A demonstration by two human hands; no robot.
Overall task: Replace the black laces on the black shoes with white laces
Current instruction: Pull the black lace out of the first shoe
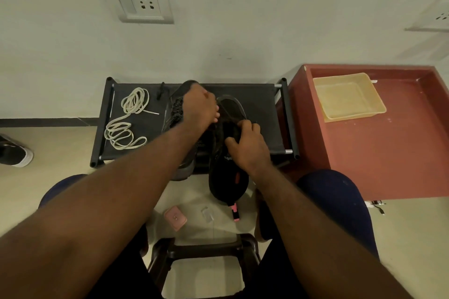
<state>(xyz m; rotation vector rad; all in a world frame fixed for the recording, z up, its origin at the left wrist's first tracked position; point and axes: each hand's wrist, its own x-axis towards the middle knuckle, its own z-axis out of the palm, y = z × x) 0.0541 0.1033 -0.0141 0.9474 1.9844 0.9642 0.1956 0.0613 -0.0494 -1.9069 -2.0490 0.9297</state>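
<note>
On a low black fabric worktop (262,104) against a pale wall, 2 black shoes (176,109) are set side by side, and the step in hand is judged to be unlacing. The soft dark upper of the right-hand shoe (228,177) is gripped by the right hand (245,145), while the left hand (199,109) is curled over its eyelets; whether a black lace is pinched cannot be told, dark against dark. The flat, limp white laces (128,116) are seen coiled in loose loops at the worktop's left end, and next a steady pull through each eyelet is called for.
</note>
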